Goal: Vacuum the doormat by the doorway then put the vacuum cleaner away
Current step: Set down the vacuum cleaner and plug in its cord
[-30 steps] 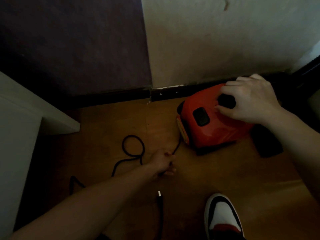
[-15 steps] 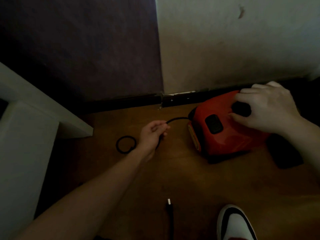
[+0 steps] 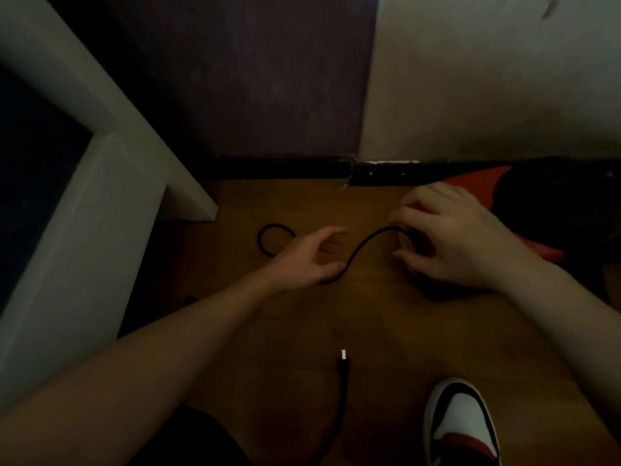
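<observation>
The vacuum cleaner [image 3: 477,179], a small canister of glossy red plastic with black parts, stands on the brown wooden floor [image 3: 386,317] at the right, close against the black skirting board [image 3: 268,168] under the white wall. Most of its body is hidden behind the right hand [image 3: 453,237]; only a red wedge on top and a red strip lower down are visible, and the light is dim. The right hand's fingers are curled round the front end of the machine, at the place where the thin black power cord [image 3: 366,240] comes out. The cord bends in a soft S-curve toward the left hand [image 3: 309,260] and passes below its thumb. The fingers of this hand are rather straight, and I cannot tell if it really grips the cord. Beyond it the cord makes a small loop on the floor. The hands are apart, joined only by the cord. Nearer the person lies a black cable with a pale tip [image 3: 342,356], beside a white, black and red shoe [image 3: 460,422]. A white piece of furniture [image 3: 100,213] stands at the left.
</observation>
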The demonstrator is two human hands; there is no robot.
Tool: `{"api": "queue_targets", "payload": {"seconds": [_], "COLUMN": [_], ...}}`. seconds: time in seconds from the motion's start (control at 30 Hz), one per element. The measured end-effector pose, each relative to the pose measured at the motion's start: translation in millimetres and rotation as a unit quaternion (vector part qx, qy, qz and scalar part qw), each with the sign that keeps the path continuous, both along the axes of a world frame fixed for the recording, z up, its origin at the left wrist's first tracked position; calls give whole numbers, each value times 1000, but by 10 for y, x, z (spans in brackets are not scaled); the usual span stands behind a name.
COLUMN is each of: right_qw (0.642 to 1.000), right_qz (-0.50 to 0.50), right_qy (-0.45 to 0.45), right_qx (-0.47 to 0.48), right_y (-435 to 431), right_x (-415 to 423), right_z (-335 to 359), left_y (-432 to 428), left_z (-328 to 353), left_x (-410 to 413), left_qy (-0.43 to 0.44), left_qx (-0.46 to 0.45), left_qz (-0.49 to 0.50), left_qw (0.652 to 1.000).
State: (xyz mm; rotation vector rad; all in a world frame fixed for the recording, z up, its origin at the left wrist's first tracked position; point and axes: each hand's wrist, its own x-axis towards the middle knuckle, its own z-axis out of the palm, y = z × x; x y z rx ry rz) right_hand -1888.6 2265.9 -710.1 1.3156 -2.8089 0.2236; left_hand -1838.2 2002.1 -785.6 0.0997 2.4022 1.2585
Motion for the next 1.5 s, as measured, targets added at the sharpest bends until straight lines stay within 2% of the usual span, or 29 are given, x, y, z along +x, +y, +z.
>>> {"api": "queue_targets", "payload": {"seconds": [0.07,0.2,0.27,0.37,0.43,0.5,0.57,0.67,0.9,1.1,1.27,1.4,1.5], "right_qw": [1000,998,997,995,994,992,990,989,987,990,981,924,885], "right_qz": [17,27,38,57,63,68,69,69,61,52,-14,-73,-65], "right_qy": [-20,-50,-69,-86,-91,-103,-119,-129,-149,-122,-160,-280,-359], "right_qx": [-2,4,11,-6,-14,-14,-10,-6,-16,-43,-108,-251,-288], "right_y": [-58,-95,-124,-188,-225,-235,-216,-153,-95,-48,-127,-242,-362], "right_x": [49,174,245,406,530,628,691,762,826,782,642,532,442], "right_z": [-112,-348,-458,-591,-685,-774,-834,-907,-911,-859,-713,-325,142], "left_y": [-54,-57,-7,169,320,497,671,882,1001,978,939,773,632], "left_z": [-49,-92,-93,-133,-283,-448,-579,-683,-812,-616,-41,517,1018], "left_x": [116,401,525,719,901,1121,1313,1500,1525,1288,925,727,571], "left_qy": [12,102,110,71,22,-53,-85,-98,-122,-95,-47,2,19], "left_qx": [-3,-91,-104,-112,-116,-107,-106,-138,-138,-75,72,174,250], "left_qz": [8,18,9,42,119,217,278,283,342,360,383,393,398], "left_qw": [1000,990,988,990,986,969,951,944,922,925,920,903,882]}}
